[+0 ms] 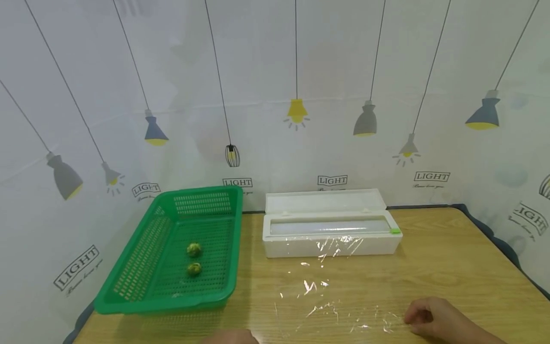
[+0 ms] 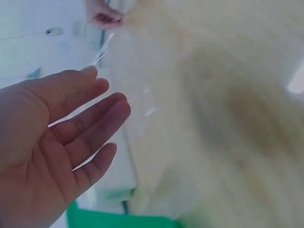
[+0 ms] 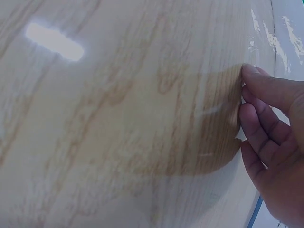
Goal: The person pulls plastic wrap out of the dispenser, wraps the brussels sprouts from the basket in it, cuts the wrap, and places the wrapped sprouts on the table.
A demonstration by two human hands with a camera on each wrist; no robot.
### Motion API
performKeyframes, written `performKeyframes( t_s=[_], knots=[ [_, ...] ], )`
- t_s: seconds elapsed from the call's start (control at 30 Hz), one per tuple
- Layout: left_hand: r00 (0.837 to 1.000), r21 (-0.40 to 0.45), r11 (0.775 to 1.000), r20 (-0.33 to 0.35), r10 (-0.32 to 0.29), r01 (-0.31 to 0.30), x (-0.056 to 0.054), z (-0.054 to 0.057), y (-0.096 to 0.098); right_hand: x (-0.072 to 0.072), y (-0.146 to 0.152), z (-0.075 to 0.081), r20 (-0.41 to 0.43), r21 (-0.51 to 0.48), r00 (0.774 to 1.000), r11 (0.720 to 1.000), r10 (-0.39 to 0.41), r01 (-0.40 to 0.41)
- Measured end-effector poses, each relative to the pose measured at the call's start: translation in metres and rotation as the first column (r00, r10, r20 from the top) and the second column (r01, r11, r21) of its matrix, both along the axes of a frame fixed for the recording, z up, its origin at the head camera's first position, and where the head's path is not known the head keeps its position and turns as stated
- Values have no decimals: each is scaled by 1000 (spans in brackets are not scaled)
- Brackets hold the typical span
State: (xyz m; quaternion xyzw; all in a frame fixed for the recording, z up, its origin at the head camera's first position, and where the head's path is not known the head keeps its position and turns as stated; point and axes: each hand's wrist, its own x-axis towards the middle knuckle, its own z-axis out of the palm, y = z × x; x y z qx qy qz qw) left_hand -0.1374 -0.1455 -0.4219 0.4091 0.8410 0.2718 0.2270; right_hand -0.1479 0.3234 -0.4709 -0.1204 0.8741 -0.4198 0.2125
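Note:
A sheet of clear plastic wrap (image 1: 311, 286) stretches over the near table from a white wrap dispenser (image 1: 331, 247), its lid standing up at the back. Inside the dispenser lies a roll (image 1: 343, 226). My right hand (image 1: 444, 320) pinches the sheet's right corner between thumb and fingers. At the bottom edge of the head view, only the back of my left hand (image 1: 232, 337) shows. In the left wrist view, that hand's thumb and index finger pinch the sheet's other corner, the remaining fingers loosely bent.
On the left stands a green plastic basket (image 1: 237, 243) with two small yellow-green round things (image 1: 194, 249) in it. A green slider (image 1: 395, 231) sits on the dispenser's right end. Behind the table hangs a white cloth (image 1: 266, 143) printed with lamps.

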Motion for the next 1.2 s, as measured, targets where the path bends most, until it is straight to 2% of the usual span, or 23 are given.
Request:
performKeyframes(
  t_s=[0.07,0.13,0.2,0.27,0.33,0.43,0.53,0.63,0.77,0.9,1.0,1.2],
  knots=[
    [996,65,995,-64,-68,72,-6,18,-6,0,1,0,-1,-19,1000,1000,5,-5],
    [999,174,984,-23,-38,41,-12,34,-14,0,1,-1,-1,-32,1000,999,10,-10],
    [999,204,978,33,41,-47,-18,50,-21,0,2,-1,14,-55,1000,998,12,-11],
    [990,216,967,55,127,-136,-26,63,-27,-1,4,-2,30,-78,999,997,16,-14],
    [979,212,955,45,200,-205,-36,74,-34,-1,5,-3,48,-92,999,996,15,-10],
    [969,194,950,18,248,-246,-56,86,-45,0,7,-4,76,-114,997,994,11,-3],
    [954,167,939,72,292,-300,-79,95,-56,0,9,-5,88,-143,996,990,17,-4],
    [944,149,932,81,321,-330,-100,100,-69,-1,9,-5,84,-166,996,986,30,-16],
    [937,126,928,40,348,-351,-125,103,-83,-1,9,-5,79,-149,997,989,14,-2],
    [932,89,928,18,363,-363,-144,102,-89,2,10,-5,67,-129,998,992,-6,14],
    [933,56,931,26,360,-361,-155,96,-93,1,10,-6,38,-127,999,992,3,1],
    [946,-1,950,90,310,-311,-168,71,-105,0,10,-8,-5,-141,1000,990,19,-20]
  ],
)
